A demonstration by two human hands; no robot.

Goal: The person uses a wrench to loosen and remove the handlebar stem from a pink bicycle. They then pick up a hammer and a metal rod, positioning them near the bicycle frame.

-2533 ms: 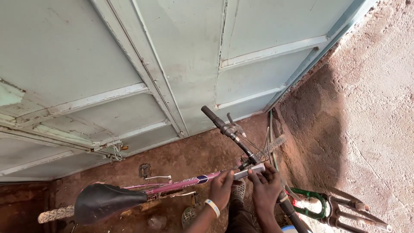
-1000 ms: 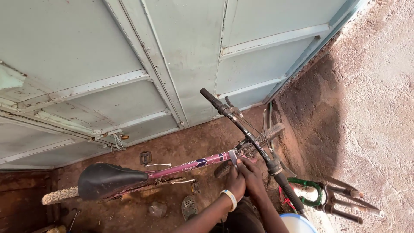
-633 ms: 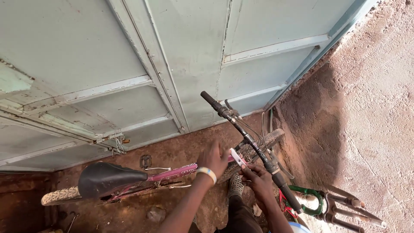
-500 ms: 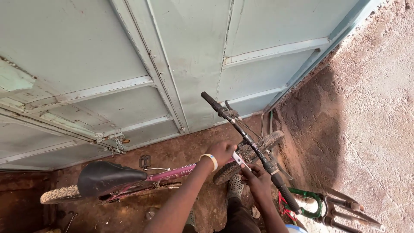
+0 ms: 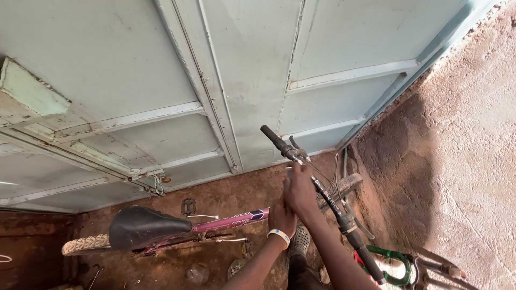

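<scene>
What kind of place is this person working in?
Probably an outdoor yard or a roadside bicycle repair spot: bare reddish dirt ground, a weathered pale-blue metal gate, a rough plastered wall, and a purple bicycle being handled.

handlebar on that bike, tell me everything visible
The handlebar is a thin dark bar running diagonally from upper left to lower right, with black grips at both ends, brake levers and thin cables looping off it. The right hand lies on its middle; the left hand is just beside, near the pink frame.
</scene>
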